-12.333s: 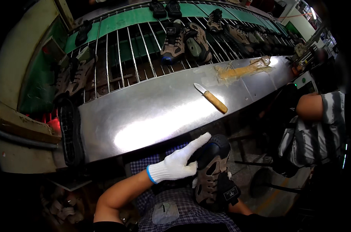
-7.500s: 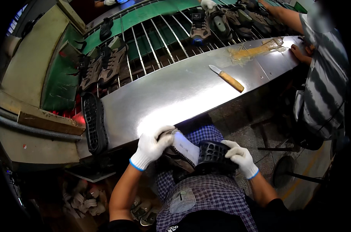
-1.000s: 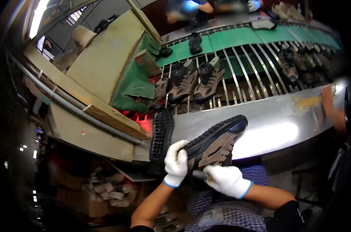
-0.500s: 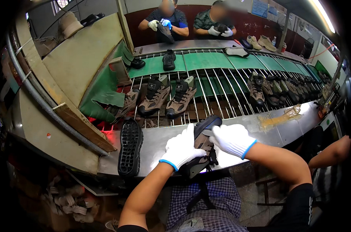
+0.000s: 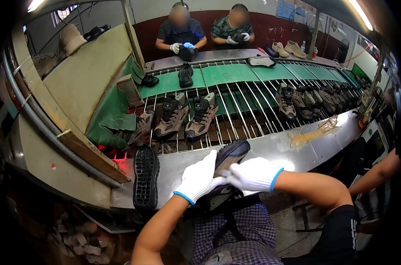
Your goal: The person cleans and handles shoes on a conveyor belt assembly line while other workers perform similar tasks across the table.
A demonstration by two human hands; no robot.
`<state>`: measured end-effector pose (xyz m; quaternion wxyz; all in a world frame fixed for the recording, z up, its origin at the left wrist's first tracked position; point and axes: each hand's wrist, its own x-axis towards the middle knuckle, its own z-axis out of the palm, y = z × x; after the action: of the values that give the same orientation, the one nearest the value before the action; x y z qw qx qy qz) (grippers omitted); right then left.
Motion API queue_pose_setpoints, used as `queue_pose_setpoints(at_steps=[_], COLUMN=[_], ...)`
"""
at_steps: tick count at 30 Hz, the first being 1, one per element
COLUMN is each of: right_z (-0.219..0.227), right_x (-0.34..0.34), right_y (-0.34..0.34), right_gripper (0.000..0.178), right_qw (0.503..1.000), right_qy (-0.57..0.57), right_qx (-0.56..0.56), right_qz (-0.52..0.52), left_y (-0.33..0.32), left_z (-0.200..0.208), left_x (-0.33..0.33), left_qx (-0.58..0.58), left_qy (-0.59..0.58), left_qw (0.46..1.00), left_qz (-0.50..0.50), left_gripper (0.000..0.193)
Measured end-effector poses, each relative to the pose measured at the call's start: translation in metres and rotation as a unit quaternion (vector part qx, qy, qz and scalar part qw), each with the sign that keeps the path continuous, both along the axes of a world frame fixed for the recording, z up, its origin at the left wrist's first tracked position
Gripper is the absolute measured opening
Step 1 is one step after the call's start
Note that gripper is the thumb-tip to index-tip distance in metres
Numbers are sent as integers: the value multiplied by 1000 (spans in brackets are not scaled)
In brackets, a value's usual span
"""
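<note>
A brown and black shoe lies at the near edge of the metal ledge, its dark toe pointing away from me. My left hand, in a white knit glove with a blue cuff, is closed around the shoe's left side. Over the shoe's middle is my right hand, gloved alike, its fingers drawn together and slightly blurred. What they pinch, if anything, is hidden. To the left of my left hand a black outsole rests with its treaded side showing.
Beyond the ledge runs a rack of metal rods holding brown shoes, with more shoes at the right. A green belt crosses behind. Two gloved people work on the far side. A wooden panel bounds the left.
My right hand has moved from near the shoe's toe back toward its middle. The left hand keeps its hold. The whole view has shifted slightly. A far co-worker has lowered a dark shoe part.
</note>
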<state>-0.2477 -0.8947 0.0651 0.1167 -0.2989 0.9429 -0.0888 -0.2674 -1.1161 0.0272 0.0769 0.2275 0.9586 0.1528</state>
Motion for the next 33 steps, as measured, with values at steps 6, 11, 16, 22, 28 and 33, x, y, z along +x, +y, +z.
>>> queue_pose_setpoints(at_steps=[6, 11, 16, 22, 28, 33], right_z=[-2, -5, -5, -37, -54, -15], right_x=[-5, -7, -10, -15, 9, 10], right_y=[15, 12, 17, 13, 2, 10], right_gripper=[42, 39, 39, 39, 35, 34], right_qw=[994, 989, 989, 987, 948, 969], right_qy=[95, 118, 102, 31, -9, 62], right_qx=[21, 7, 0, -101, -215, -156], right_qz=[-57, -93, -102, -124, -234, -183], left_y=[13, 26, 25, 21, 15, 13], left_z=[5, -6, 2, 0, -16, -18], left_x=[-16, -30, -31, -31, -32, -30], left_qx=[78, 144, 143, 149, 136, 118], left_qy=[-41, -72, -91, -87, -16, 21], left_qw=[995, 984, 983, 982, 990, 993], left_qz=[47, 73, 73, 72, 23, 7], left_gripper=[111, 112, 102, 98, 90, 85])
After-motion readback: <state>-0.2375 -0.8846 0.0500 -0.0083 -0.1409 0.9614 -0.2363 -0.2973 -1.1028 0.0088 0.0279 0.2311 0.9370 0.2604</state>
